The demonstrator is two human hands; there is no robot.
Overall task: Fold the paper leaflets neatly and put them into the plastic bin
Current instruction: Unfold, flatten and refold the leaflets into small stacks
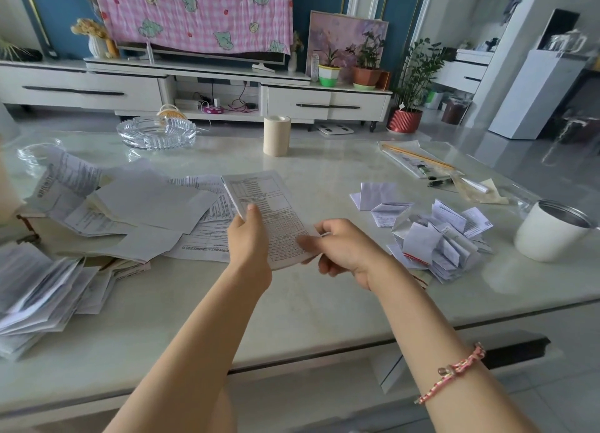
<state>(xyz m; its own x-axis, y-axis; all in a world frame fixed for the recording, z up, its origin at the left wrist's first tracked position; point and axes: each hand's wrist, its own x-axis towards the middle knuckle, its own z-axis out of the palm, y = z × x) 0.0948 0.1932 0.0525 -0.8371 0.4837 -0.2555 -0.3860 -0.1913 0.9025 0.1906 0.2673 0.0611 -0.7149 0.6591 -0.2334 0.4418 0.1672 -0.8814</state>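
A white printed paper leaflet (269,205), lined with small tables, is held just above a pale marble-look table (292,302). The left hand (248,237) curls round its left edge, thumb on top; the blurred right hand (344,250) pinches its near right corner. Unfolded sheets (146,211) sprawl to the left. A heap of folded leaflets (435,237) lies at right, near a white round bin (548,237).

Home living rm: TV stand (194,85), potted plants (367,65), coffee table (292,302).
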